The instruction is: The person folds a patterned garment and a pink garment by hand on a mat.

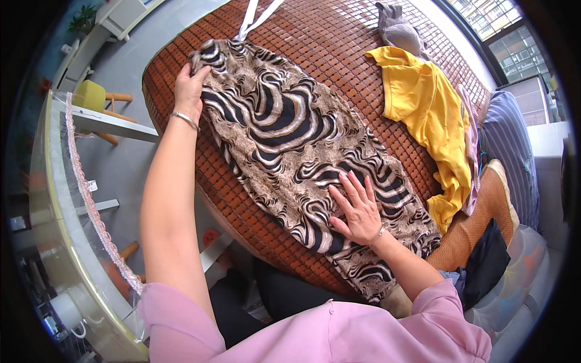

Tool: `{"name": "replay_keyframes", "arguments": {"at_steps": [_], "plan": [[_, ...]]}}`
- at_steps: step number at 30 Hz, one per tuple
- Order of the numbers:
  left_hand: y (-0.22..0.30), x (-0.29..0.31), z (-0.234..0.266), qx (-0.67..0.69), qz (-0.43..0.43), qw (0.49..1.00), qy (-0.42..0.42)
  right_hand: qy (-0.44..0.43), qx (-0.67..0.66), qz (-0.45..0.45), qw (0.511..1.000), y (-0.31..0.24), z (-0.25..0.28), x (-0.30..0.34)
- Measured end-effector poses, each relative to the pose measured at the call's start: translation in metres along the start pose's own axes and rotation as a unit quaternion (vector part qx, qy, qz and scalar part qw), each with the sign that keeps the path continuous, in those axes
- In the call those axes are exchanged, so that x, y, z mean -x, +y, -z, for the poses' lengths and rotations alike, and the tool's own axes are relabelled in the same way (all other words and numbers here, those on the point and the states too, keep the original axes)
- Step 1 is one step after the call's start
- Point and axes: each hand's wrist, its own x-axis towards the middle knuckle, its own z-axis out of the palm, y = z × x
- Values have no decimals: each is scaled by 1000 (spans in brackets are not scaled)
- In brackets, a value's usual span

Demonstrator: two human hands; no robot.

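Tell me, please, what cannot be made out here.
Head view throughout:
Patterned cloth: underside hidden against the mat; patch under the right hand covered by that hand.
White straps: far ends cut off by the upper edge.
Pink cloth: partly hidden by the yellow shirt.

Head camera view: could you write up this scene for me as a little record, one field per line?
Left hand: thumb and fingers gripping the far left corner of the swirl-print garment
Right hand: palm down on that garment, fingers spread
Garment colours: brown, black, cream
Surface: brown tiled mat
Right of garment: yellow garment, grey cloth, striped blue pillow
Left background: green-seated stool
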Motion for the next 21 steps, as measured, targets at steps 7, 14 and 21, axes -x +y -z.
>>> {"name": "replay_keyframes", "arguments": {"at_steps": [7, 14, 21], "plan": [[67, 162, -75, -255, -294, 882, -267, 23, 5, -5, 1000, 3, -2, 5], [20, 230, -47, -501, -222, 735, -399, 31, -47, -18, 998, 2, -9, 10], [36, 272, -77, -490, -227, 791, -287, 156, -162, -2, 974, 1, 26, 22]]}}
